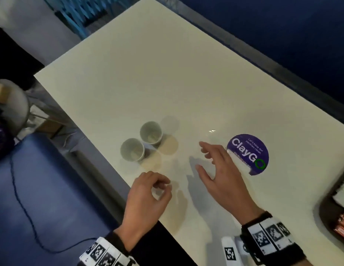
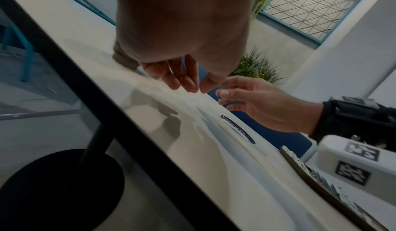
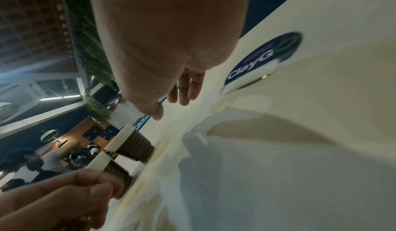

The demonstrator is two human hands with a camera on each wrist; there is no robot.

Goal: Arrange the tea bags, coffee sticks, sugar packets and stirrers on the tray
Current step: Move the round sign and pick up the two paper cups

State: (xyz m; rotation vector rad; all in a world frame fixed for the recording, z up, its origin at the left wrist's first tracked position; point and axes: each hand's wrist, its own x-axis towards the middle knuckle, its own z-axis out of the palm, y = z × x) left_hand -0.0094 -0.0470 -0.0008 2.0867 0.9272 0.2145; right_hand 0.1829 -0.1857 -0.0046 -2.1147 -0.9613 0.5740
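Observation:
My left hand (image 1: pixel 163 186) hovers over the near edge of the white table (image 1: pixel 167 83), fingers loosely curled and holding nothing. To its right my right hand (image 1: pixel 203 157) is spread open just above the tabletop, also with nothing in it. A dark tray (image 1: pixel 325 210) pokes in at the far right edge. It carries red coffee sticks (image 1: pixel 343 224) and white packets (image 1: pixel 342 192); most of it is cut off. In the left wrist view the tray's rim (image 2: pixel 300 168) runs along the lower right, beyond the right hand (image 2: pixel 246 99).
Two paper cups (image 1: pixel 140 143) stand side by side left of centre, just beyond my left hand. A round purple ClayGo sticker (image 1: pixel 248 154) lies flat beside my right hand. A blue seat (image 1: pixel 52 189) with a cable sits left of the table.

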